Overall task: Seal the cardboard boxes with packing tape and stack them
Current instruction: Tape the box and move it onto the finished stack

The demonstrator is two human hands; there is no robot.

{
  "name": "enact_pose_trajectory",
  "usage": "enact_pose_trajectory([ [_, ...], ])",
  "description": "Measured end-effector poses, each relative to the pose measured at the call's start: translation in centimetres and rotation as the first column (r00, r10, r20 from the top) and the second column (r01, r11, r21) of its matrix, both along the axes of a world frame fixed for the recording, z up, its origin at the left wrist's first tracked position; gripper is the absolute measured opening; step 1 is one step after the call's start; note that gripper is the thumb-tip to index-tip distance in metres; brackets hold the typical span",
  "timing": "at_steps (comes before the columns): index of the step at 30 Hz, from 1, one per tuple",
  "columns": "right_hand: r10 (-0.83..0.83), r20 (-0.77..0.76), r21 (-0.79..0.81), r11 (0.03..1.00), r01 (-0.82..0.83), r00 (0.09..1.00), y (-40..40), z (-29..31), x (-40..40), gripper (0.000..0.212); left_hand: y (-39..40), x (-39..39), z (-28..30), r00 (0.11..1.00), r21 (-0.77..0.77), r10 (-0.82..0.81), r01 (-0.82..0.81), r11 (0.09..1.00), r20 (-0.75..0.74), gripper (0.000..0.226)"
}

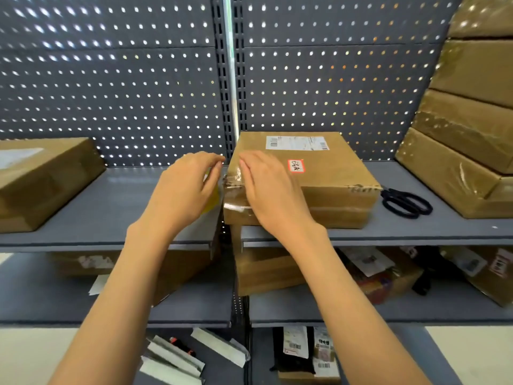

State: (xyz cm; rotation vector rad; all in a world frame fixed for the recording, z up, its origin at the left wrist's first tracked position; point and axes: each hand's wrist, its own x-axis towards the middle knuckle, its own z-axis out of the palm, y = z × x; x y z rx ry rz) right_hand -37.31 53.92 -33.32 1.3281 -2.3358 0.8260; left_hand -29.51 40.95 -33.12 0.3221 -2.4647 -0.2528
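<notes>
Grey pegboard backs a grey shelf [111,207]. The cardboard box [319,173] sits at centre; the right hand [266,187], fingers flat, presses clear tape [233,187] over its nine-o'clock edge. The left hand [186,187] grips the half-hidden yellow roll [212,200]. Sealing looks underway; next, cutting with the scissors [405,202] at three o'clock.

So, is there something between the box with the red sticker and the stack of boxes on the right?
Yes. Black scissors lie on the shelf between the box and the stack of sealed boxes, just right of the box.
</notes>
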Motion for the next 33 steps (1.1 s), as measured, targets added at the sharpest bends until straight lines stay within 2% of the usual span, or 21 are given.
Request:
enact_pose_trajectory([
  [5,-0.031,-0.023,0.035,0.999,0.032,0.999,-1.4,-1.2,1.1,0.039,-0.1,-0.1,-0.8,0.981,0.059,-0.194,0.195,0.979,-0.016,0.032],
  [7,-0.053,-0.020,0.087,0.995,0.055,0.998,-1.5,-1.6,1.1,0.044,0.4,-0.2,-1.2,0.944,0.207,-0.327,0.328,0.922,-0.041,0.033],
  [9,-0.077,-0.008,0.159,0.984,0.077,0.997,-1.2,-2.1,1.0,0.048,0.9,-0.3,-2.0,0.913,0.354,-0.405,0.393,0.849,-0.045,0.040],
  [12,-0.131,-0.032,0.227,0.965,0.135,0.991,-0.5,-2.8,0.7,0.051,1.1,-0.3,-3.2,0.937,0.429,-0.348,0.323,0.844,-0.021,0.046],
  [18,-0.281,0.014,0.165,0.947,0.275,0.960,0.7,-2.7,0.0,0.051,1.6,-0.5,-3.1,0.965,0.491,-0.260,0.218,0.843,0.018,0.050],
  [21,-0.237,-0.012,0.180,0.955,0.235,0.971,0.9,-2.2,-0.5,0.051,1.8,-0.9,-3.2,0.980,0.562,-0.200,0.180,0.807,-0.026,0.055],
  [25,-0.149,-0.103,0.252,0.953,0.171,0.983,0.1,-2.5,-1.2,0.058,1.9,-1.1,-3.8,0.978,0.552,-0.188,0.209,0.807,-0.095,0.052],
  [29,-0.152,-0.177,0.221,0.957,0.190,0.972,-0.1,-3.8,-1.6,0.064,2.2,-1.4,-5.6,0.975,0.586,-0.160,0.221,0.780,-0.154,0.050],
  [33,-0.128,-0.208,0.204,0.964,0.171,0.970,0.0,-4.4,-2.2,0.060,2.5,-1.8,-6.7,0.974,0.585,-0.136,0.220,0.780,-0.183,0.052],
])
